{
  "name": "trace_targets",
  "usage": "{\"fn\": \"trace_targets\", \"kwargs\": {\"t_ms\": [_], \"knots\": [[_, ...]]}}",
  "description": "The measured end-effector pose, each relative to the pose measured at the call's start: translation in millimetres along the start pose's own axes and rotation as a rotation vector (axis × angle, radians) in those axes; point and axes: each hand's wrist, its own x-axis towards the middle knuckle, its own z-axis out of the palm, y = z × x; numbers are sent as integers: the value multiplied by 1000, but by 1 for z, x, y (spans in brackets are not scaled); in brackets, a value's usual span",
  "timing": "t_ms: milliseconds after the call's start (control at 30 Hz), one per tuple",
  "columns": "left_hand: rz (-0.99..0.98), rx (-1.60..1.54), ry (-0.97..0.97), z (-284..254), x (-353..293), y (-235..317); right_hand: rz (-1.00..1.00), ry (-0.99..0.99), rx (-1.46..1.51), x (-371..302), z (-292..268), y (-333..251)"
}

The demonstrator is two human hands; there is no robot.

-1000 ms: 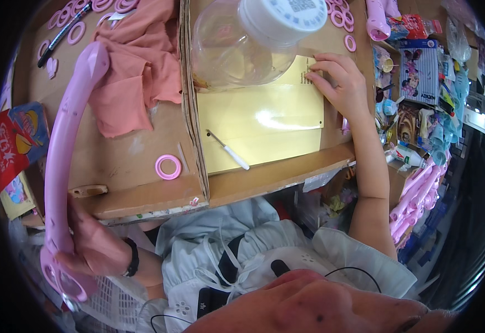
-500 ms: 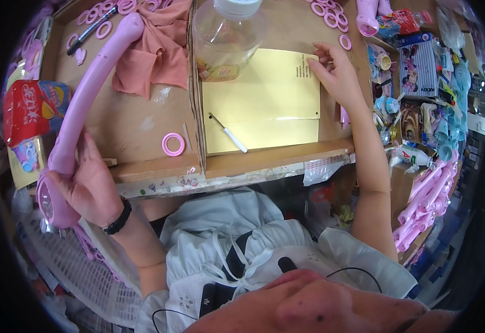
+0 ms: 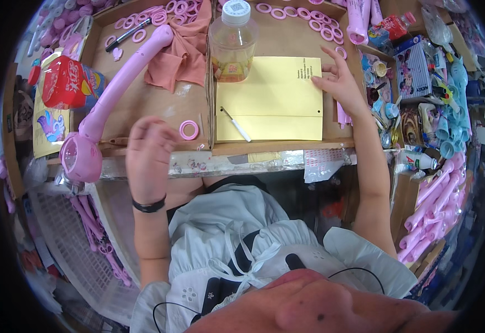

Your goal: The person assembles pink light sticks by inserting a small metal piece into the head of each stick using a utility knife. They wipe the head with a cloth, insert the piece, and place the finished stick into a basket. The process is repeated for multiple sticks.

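Note:
My left hand is raised over the near edge of the box tray, blurred, fingers loosely bent and nothing visible in them. To its left a long pink plastic tube with a round, clear-windowed end leans across the tray's edge, apart from the hand. My right hand is open, thumb at the right edge of a yellow sheet and fingers apart. On the sheet lies a small screwdriver with a white handle. A single pink ring lies on the cardboard beside my left hand.
A clear plastic jar stands at the sheet's top left. Salmon cloth, a black marker and several pink rings lie toward the back. A red package sits left; pink tubes are piled right.
My left hand has let go of the pink tube and moved right. The tube now rests leaning on the tray's edge. My right hand stays by the yellow sheet. The view has shifted slightly.

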Motion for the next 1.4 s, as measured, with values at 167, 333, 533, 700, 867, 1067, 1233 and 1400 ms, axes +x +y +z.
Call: {"fn": "trace_targets", "kwargs": {"t_ms": [167,333,533,700,867,1067,1233,1400], "knots": [[424,1223,-653,59,15,-24,71,-166,-51,-9,-1,3],[549,1416,-762,111,87,-73,112,-157,4,-8,-1,6],[595,1567,-639,111,143,-120,47,-109,85,-10,3,13],[524,1526,-621,102,153,-131,-32,-61,-163,-10,6,20],[553,1514,-577,103,154,-135,-39,-10,-175,-7,7,26],[617,1558,-573,104,157,-140,-135,-3,-326,-4,8,20],[626,1607,-620,102,148,-141,-100,-30,-270,-7,9,16],[585,1606,-633,106,148,-139,-120,50,-361,-5,12,18]]}}
